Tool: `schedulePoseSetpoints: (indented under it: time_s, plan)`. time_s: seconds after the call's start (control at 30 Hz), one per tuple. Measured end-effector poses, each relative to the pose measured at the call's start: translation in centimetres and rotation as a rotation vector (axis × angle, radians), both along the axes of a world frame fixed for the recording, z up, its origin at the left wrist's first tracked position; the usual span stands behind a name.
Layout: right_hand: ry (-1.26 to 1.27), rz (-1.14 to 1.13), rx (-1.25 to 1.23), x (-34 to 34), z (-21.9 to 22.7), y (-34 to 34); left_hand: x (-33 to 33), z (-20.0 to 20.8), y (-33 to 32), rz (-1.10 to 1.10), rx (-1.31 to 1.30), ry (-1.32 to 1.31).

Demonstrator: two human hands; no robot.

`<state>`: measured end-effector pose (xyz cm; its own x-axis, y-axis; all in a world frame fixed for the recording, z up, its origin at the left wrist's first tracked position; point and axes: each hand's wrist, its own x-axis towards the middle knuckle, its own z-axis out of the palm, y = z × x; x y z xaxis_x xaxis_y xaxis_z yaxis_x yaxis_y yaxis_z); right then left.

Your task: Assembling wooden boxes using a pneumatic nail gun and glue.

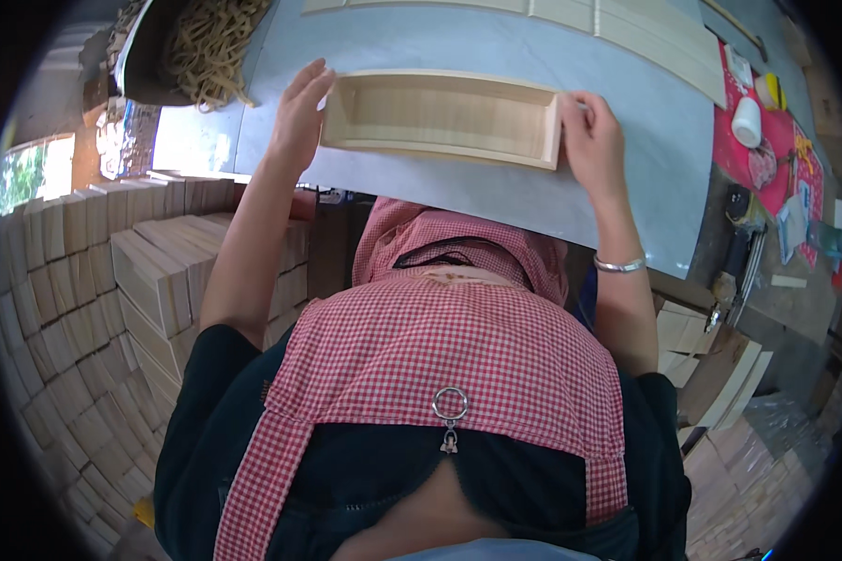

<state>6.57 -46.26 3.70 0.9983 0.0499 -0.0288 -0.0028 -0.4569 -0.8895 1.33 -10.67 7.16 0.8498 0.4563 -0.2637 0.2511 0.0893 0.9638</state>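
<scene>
A shallow, open-topped box of pale wood (444, 117) lies on a light grey tabletop (496, 196), its long side across my view. My left hand (299, 117) presses against the box's left end with the fingers stretched upward. At the right end, my right hand (591, 140) curls its fingers over the end wall; a silver bangle sits on that wrist. The box is held between the two hands. My red checked apron fills the lower middle of the view.
A dark tub of tan rubber bands (206, 42) stands at the table's far left. Stacks of pale wooden boxes (112, 280) are piled to my left, with more wooden pieces (720, 374) at the lower right. Long wooden slats (627, 23) lie beyond the box. A red mat (734, 154) holds a white cup (747, 122) and small tools.
</scene>
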Motion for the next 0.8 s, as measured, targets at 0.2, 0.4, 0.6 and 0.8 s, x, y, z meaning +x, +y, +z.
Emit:
schedulePoseSetpoints:
  time_s: [0.2,0.4,0.6,0.8]
  plan:
    - [-0.013,0.064,0.032,-1.9,1.6,-2.7,-6.1,-0.3,1.6,0.139,-0.296,0.195]
    - [-0.145,0.255,0.073,1.1,0.5,-0.8,-9.6,0.1,-3.6,0.231,-0.515,0.153]
    - [-0.011,0.301,0.032,2.4,0.8,1.8,-5.4,-2.7,-1.9,0.185,-0.244,-0.088]
    - [-0.039,0.15,0.179,1.5,-0.4,3.3,-4.3,-2.3,-4.0,0.252,0.629,0.001]
